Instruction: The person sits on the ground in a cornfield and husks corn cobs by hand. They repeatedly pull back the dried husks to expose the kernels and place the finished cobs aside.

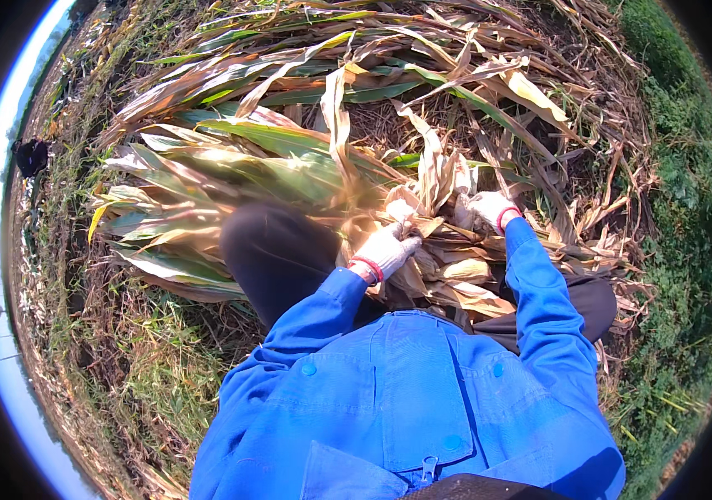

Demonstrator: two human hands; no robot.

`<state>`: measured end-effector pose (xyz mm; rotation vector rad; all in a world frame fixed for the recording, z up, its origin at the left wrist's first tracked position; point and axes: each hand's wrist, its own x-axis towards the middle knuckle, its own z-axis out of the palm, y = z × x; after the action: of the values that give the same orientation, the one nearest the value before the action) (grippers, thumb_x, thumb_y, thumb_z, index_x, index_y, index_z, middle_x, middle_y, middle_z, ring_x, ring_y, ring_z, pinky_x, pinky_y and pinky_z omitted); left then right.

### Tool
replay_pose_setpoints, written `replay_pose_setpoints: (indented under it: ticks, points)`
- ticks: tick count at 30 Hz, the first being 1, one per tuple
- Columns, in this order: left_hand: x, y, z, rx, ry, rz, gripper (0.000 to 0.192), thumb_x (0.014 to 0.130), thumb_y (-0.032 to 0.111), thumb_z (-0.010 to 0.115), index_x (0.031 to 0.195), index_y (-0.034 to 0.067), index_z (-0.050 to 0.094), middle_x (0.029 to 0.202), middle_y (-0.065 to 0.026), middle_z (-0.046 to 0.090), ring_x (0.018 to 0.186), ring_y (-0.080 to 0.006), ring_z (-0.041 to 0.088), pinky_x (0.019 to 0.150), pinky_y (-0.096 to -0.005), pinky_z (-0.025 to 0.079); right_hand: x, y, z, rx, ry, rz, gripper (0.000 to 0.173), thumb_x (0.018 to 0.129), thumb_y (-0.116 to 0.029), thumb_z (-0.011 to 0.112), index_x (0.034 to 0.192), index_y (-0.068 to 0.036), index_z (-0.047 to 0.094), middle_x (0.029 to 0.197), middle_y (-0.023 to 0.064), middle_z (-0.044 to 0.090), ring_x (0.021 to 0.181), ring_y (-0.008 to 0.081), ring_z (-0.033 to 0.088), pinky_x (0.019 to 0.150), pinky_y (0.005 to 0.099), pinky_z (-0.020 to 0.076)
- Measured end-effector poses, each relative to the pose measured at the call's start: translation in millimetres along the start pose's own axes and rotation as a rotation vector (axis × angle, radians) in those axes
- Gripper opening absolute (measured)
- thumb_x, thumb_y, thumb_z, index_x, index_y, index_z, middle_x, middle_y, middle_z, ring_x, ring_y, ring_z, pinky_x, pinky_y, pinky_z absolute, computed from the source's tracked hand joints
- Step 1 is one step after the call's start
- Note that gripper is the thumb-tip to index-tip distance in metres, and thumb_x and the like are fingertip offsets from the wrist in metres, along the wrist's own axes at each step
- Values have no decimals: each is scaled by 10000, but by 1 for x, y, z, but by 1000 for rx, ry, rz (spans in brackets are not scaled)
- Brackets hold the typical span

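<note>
Dry corn stalks and leaves [206, 169] lie across my lap and in front of my knees. My left hand [390, 250], in a whitish glove with a red cuff, is closed on dry corn husks [415, 215]. To its right my right hand [490, 206], gloved the same way, grips the husk at an ear of corn [465, 209]; how much of the ear it holds is hidden. Between and below the hands, a husk-wrapped ear [465, 270] rests among brown leaves near my jacket. The leaves left of my hands are partly blurred.
My bent knee [277, 244] presses near the leafy bundle. More corn stalks [306, 69] lie beyond it in an arc. Green plants [681, 137] grow along the right side, and weedy ground [162, 362] spreads at the left. A dark object [31, 156] stands far left.
</note>
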<state>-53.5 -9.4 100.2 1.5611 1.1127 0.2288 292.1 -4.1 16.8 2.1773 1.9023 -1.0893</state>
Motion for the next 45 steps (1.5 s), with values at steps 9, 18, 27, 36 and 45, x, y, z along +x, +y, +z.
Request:
replay_pose_setpoints:
  ticks: [9,18,27,36,45]
  points:
    - [32,-1,15,-1,142,122,363,980,212,682,1265,-11,648,1077,-134,753,985,-200,691,916,-344,524,-6,25,16,88,18,37,396,955,-391,615,1036,-44,788,991,165,779,913,336,740,845,427,565]
    - [48,4,34,312,-149,-24,506,919,332,685,1294,-4,642,1160,-261,717,1111,-417,678,957,-431,525,28,-55,-107,216,726,-19,557,917,-288,699,1434,-119,577,1496,146,554,1351,327,553,1123,394,456]
    - [61,2,35,271,-200,-166,489,925,335,671,1301,26,635,1191,-271,704,1164,-438,646,1000,-478,516,108,71,-216,204,502,711,529,889,-399,743,1223,9,703,1121,200,760,1061,336,734,887,435,580]
    - [61,-1,35,185,-99,-120,453,940,294,698,1281,-3,667,1126,-202,752,1070,-329,706,955,-386,522,42,16,-131,796,540,107,239,950,-154,683,1140,-16,722,805,24,683,580,101,560,461,282,432]
    - [53,16,31,-197,-56,-160,314,980,220,674,1190,-11,700,1073,-109,744,988,-185,666,916,-327,513,-156,-36,-97,1179,587,291,281,976,-191,678,1212,-40,701,949,-18,704,668,47,554,435,226,372]
